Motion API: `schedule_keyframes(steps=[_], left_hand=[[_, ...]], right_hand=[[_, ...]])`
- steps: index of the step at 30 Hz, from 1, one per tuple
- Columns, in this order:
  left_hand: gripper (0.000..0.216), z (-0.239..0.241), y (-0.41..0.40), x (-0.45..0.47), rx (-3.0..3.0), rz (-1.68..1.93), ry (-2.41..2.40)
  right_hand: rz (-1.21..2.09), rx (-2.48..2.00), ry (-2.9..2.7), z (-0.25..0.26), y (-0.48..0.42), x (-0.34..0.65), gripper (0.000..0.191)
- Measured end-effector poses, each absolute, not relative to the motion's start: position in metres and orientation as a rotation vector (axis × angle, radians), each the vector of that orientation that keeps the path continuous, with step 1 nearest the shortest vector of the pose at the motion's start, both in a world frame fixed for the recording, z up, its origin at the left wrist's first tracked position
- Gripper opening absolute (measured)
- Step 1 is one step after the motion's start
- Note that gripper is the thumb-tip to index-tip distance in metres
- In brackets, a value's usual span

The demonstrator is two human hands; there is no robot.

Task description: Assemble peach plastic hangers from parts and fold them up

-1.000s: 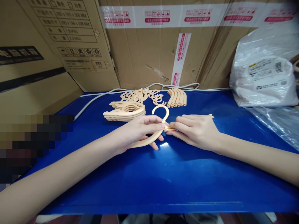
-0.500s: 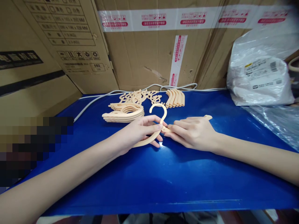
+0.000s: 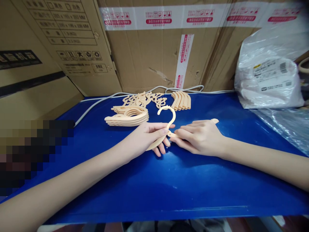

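Between thumb and fingers, my left hand (image 3: 152, 135) grips a cream plastic hanger piece (image 3: 172, 116) near the base of its hook; the hook points up and curls left, and a curved arm runs under the palm. My right hand (image 3: 199, 137) is closed over another cream hanger arm (image 3: 214, 121), whose far end sticks out past the knuckles. Its near end meets the hook piece at the left fingertips; I cannot tell if they are joined. Behind my left hand lies a stack of cream hanger parts (image 3: 127, 120).
Farther back on the blue table (image 3: 154, 187) are a pile of loose hooks (image 3: 137, 99) and a row of curved arms (image 3: 181, 101). A white cable (image 3: 93, 105) runs along the back, before a cardboard box (image 3: 145, 54). A plastic bag (image 3: 267, 80) stands at the right.
The hook has shifted slightly right and turned. The left hand has moved a little, with its lower fingers more curled under. My right hand stays nearly still.
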State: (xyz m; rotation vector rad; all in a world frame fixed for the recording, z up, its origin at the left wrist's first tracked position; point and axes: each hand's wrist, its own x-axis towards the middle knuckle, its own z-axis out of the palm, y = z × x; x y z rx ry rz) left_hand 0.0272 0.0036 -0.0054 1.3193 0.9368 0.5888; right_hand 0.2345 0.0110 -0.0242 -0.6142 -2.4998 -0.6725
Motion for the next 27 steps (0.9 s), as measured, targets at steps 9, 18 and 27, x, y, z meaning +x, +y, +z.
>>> schedule_keyframes(steps=[9,18,27], left_hand=[[0.025,-0.0056,0.0030,0.0283,1.349,0.551,0.952],[0.027,-0.0024,0.0119,0.0232,1.338,0.495,0.941],[0.019,-0.0039,0.0113,0.0212,1.374,0.469,0.909]], right_hand=[[-0.603,-0.653,-2.541,-0.0235,0.0112,0.2348,0.045],[-0.448,-0.676,-2.560,-0.0225,0.0150,0.2348,0.040],[-0.542,-0.683,-2.367,-0.0215,0.0164,0.2359,0.025]])
